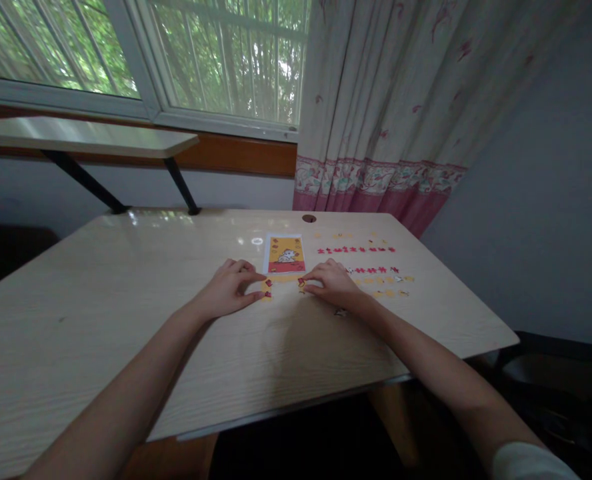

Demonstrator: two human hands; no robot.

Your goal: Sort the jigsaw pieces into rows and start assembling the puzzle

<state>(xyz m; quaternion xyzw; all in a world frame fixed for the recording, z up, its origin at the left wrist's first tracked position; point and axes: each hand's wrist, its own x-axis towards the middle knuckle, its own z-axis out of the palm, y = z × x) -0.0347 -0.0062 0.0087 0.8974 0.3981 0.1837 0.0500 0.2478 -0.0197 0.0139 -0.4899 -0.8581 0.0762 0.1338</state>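
Note:
A partly joined jigsaw border (pixel 282 279), yellow with dark red motifs, lies flat on the table below a small picture card (pixel 287 255) of a white animal on yellow and red. At its left side is my left hand (pixel 229 288), its thumb and index finger spread apart, the tips touching the left-hand pieces (pixel 268 294). Opposite it, my right hand (pixel 335 283) has thumb and index finger closed around a jigsaw piece (pixel 301 283) at the right end. The other fingers of both hands are curled and partly hidden.
Rows of loose red pieces (pixel 371 271) and yellow pieces (pixel 389 293) lie to the right. A dark-and-white piece (pixel 341 312) rests under my right forearm. Behind are a cable hole (pixel 309 218), a raised shelf (pixel 86 137) and a curtain (pixel 376 100).

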